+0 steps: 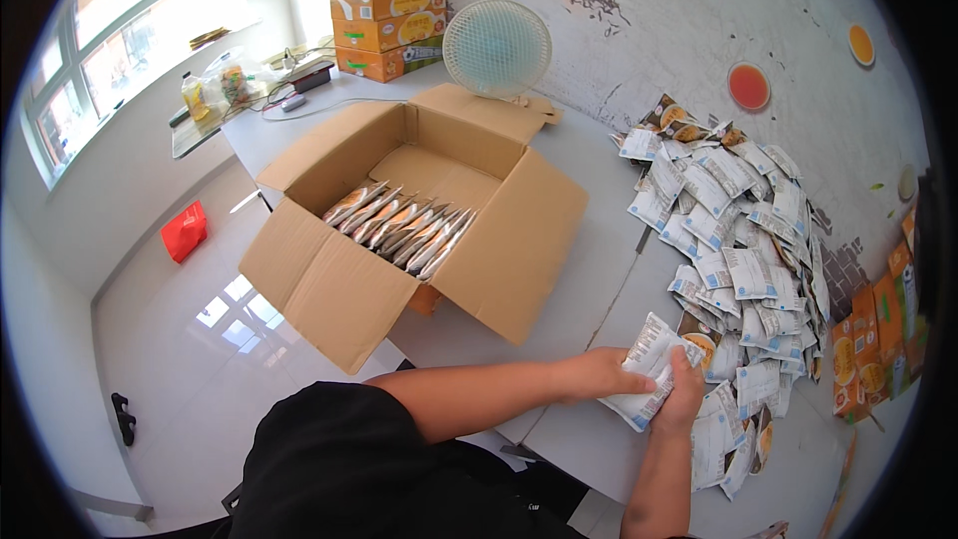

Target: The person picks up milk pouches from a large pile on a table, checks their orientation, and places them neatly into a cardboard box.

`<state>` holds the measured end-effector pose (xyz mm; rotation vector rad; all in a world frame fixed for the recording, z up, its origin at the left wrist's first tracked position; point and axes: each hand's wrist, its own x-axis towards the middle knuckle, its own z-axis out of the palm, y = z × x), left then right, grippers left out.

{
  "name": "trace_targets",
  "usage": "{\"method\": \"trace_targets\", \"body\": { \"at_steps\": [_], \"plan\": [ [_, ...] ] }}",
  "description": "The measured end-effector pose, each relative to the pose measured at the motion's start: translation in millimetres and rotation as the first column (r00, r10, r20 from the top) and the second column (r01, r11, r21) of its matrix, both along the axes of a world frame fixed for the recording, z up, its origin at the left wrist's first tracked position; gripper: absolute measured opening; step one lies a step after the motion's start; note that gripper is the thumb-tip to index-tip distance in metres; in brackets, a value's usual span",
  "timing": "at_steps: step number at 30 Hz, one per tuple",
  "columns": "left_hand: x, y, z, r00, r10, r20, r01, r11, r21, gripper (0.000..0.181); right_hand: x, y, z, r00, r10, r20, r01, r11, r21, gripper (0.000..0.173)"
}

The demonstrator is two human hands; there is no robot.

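Both hands grip one white sealed food pouch (650,352) above the right part of the grey table. My left hand (602,374) has its thumb across the pouch's near face, and my right hand (679,393) clasps the opposite side. Just beyond them spreads a large heap of similar pouches (722,217), mostly with their white printed backs up. To the left stands an opened cardboard box (359,157), its flaps folded outward. Inside it, a row of pouches (404,228) stands on edge, leaning, along the near side.
A round fan (497,47) stands behind the box, beside stacked orange cartons (389,15). More cartons (872,337) stand at the far right by the wall. A bottle (194,96) and cables (296,82) are at the back left. On the floor lies a red bag (184,231).
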<state>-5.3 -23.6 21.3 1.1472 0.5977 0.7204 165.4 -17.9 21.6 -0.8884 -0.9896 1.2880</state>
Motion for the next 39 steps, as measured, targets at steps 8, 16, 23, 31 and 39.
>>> {"method": "trace_targets", "body": {
  "at_steps": [8,16,23,31,39],
  "plan": [
    [1.7,-23.4,12.5,0.996,0.077,-0.037,-0.079,0.996,-0.038,0.05,1.7,-4.7,-2.1,0.999,0.047,-0.014,-0.046,0.997,0.065,0.028],
    [-59.4,-59.9,73.3,0.929,0.34,0.15,-0.323,0.938,-0.123,0.048,11.4,4.5,0.3,0.999,0.045,0.012,-0.044,0.999,-0.02,0.03],
    [-141.1,-21.5,133.2,0.618,0.774,-0.139,-0.727,0.63,0.272,0.034,-3.3,-5.1,0.3,0.925,0.109,0.365,-0.103,0.994,-0.035,0.027],
    [-248.0,71.7,140.0,0.25,0.764,-0.596,-0.59,0.608,0.532,0.035,-1.8,-0.2,-6.9,0.876,0.096,0.472,-0.106,0.994,-0.006,0.027],
    [-245.5,137.5,96.3,0.028,0.468,-0.883,-0.36,0.829,0.428,0.032,-3.0,2.9,-10.8,0.831,0.047,0.555,-0.064,0.998,0.011,0.028]
  ]
}}
